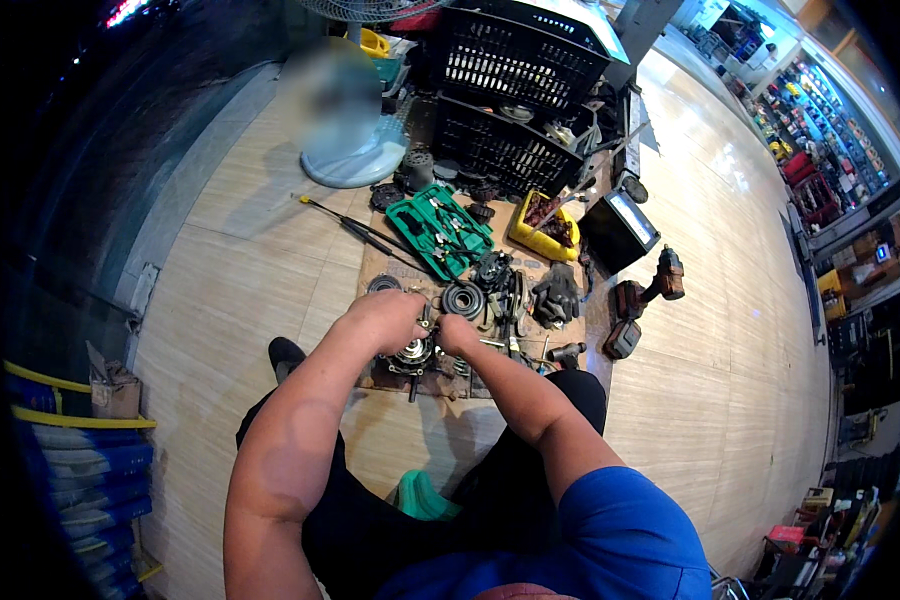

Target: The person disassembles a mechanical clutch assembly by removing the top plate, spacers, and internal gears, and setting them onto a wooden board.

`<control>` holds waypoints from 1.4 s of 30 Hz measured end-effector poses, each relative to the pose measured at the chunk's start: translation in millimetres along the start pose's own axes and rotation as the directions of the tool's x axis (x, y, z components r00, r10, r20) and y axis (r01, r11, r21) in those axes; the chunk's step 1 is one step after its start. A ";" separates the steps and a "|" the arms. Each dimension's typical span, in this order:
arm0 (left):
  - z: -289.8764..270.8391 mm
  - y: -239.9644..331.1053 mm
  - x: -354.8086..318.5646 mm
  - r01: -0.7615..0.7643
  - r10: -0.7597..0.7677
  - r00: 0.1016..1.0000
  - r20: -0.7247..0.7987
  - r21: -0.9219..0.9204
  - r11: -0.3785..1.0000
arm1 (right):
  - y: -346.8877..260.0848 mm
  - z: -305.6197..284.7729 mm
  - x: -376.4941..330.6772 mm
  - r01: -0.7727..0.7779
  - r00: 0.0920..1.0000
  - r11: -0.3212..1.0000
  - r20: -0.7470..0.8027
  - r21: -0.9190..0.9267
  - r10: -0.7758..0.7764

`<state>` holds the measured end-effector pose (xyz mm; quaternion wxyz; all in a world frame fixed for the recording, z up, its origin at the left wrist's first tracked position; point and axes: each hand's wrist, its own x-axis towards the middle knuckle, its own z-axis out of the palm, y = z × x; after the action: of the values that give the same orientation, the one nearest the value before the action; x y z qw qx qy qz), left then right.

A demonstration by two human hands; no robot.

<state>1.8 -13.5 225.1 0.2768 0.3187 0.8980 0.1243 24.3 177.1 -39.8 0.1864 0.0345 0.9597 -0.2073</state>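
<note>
A bright blue short-sleeved cloth shirt (630,530), black cloth trousers (355,540), a dark rounded shoe (286,354); bare left hand (388,318), bare right hand (457,335).

I see, from afar, a person's bare left hand (390,318) and right hand (456,335) close together, fingers curled, at a round metal assembly (410,362) on the wearer's side of an open green tool case (400,215) (their exact grip is too small for me to tell). Behind the case stand stacked black crates (495,150); right of it, a yellow bin (542,246) and, farther right, a cordless power tool (669,280).
</note>
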 end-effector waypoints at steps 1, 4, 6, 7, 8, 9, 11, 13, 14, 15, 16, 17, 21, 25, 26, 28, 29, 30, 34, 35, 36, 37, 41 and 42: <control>0.3 -0.6 0.0 0.005 -0.005 1.000 0.004 0.003 1.000 | -1.0 1.5 -0.1 -0.003 1.000 1.000 -0.003 0.002 0.003; 1.4 0.2 3.3 -0.002 0.002 1.000 0.006 0.016 1.000 | 3.3 4.0 3.9 -0.027 1.000 1.000 -0.002 -0.009 0.027; 2.8 -0.3 3.8 -0.012 0.012 1.000 0.005 0.024 1.000 | 5.0 3.9 2.7 -0.019 1.000 1.000 -0.022 0.010 0.020; 3.3 -1.1 3.1 -0.008 0.008 1.000 0.005 0.022 1.000 | 2.9 3.4 1.0 -0.013 0.999 1.000 -0.029 0.020 0.014; 3.5 -1.6 2.4 -0.005 0.005 1.000 0.005 0.020 1.000 | 0.5 2.6 -0.2 -0.023 0.999 0.999 -0.023 0.029 0.024; 3.8 -1.6 1.8 -0.003 0.003 1.000 0.005 0.016 1.000 | -1.3 0.9 -1.8 -0.035 0.999 0.999 -0.017 0.037 0.035; 3.5 -0.8 0.8 0.003 -0.004 1.000 0.010 0.023 1.000 | -4.9 -2.9 -4.1 -0.031 0.999 0.999 -0.007 0.043 0.031; 2.5 0.8 1.1 0.003 -0.003 1.000 0.013 0.029 1.000 | -3.2 -5.6 -3.9 -0.004 1.000 0.999 -0.005 0.042 0.004; 2.3 1.2 1.2 0.003 -0.003 1.000 0.014 0.030 1.000 | -2.1 -6.9 -3.9 0.005 1.000 0.999 0.009 0.034 -0.006; 2.7 0.6 0.9 0.006 -0.006 1.000 0.016 0.031 1.000 | -2.8 -8.1 -4.6 0.017 1.000 0.999 0.025 0.028 -0.017; 3.1 -0.1 0.6 0.005 -0.005 1.000 0.017 0.029 1.000 | -4.3 -8.6 -5.2 0.029 0.999 0.999 0.042 0.022 -0.029; 3.5 -1.0 0.3 0.004 -0.005 1.000 0.017 0.028 1.000 | -6.9 -8.4 -5.2 0.034 0.998 0.999 0.043 0.003 -0.034; 3.6 -0.2 1.8 -0.013 0.012 1.000 0.015 0.031 0.999 | -0.5 -3.7 -0.7 0.037 0.999 0.998 0.023 -0.047 -0.036; 1.8 1.6 0.8 -0.018 0.017 1.000 0.015 0.033 0.999 | 3.8 2.5 4.2 -0.005 1.000 0.999 0.026 -0.040 0.006; 0.7 3.4 0.7 -0.021 0.021 1.000 0.012 0.035 0.999 | 6.8 3.5 6.1 -0.013 0.999 0.999 0.030 -0.039 0.014; 0.6 2.6 -1.2 -0.021 0.020 1.000 0.005 0.038 0.999 | 4.9 5.1 8.1 -0.021 0.999 0.999 0.044 -0.033 0.023; 1.0 1.9 -1.5 -0.023 0.023 1.000 0.001 0.041 0.999 | 4.7 5.7 8.0 -0.010 0.999 1.000 0.036 -0.017 0.011; 2.5 0.7 -1.0 -0.026 0.026 1.000 -0.003 0.041 0.999 | 4.8 6.0 6.5 -0.001 1.000 1.000 0.031 -0.001 0.001; 2.2 2.4 -0.2 -0.020 0.020 1.000 0.005 0.037 0.999 | 6.0 6.7 6.6 0.021 1.000 0.999 0.021 -0.027 -0.020; 2.0 3.2 0.3 -0.025 0.024 1.000 0.005 0.037 0.999 | 7.9 6.6 6.7 0.014 1.000 1.000 0.022 -0.026 -0.013; 2.3 2.5 -0.3 -0.024 0.024 1.000 0.007 0.037 0.999 | 6.0 6.3 6.0 0.011 1.000 1.000 0.027 -0.022 -0.011; 2.4 2.0 -1.1 -0.020 0.020 1.000 0.008 0.036 0.999 | 4.1 6.0 5.3 0.008 0.999 1.000 0.031 -0.018 -0.008; 0.4 5.7 0.0 -0.027 0.027 1.000 0.006 0.036 0.999 | 8.7 4.4 6.5 0.008 1.000 0.999 0.013 -0.040 -0.007; 1.0 5.2 -0.5 -0.023 0.023 1.000 0.007 0.036 0.999 | 6.4 3.3 5.5 0.016 1.000 0.999 0.016 -0.046 -0.015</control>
<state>5.3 -9.8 226.6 0.2724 0.3345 0.8954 0.1103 21.2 181.5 -47.1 0.1931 0.0212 0.9630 -0.1870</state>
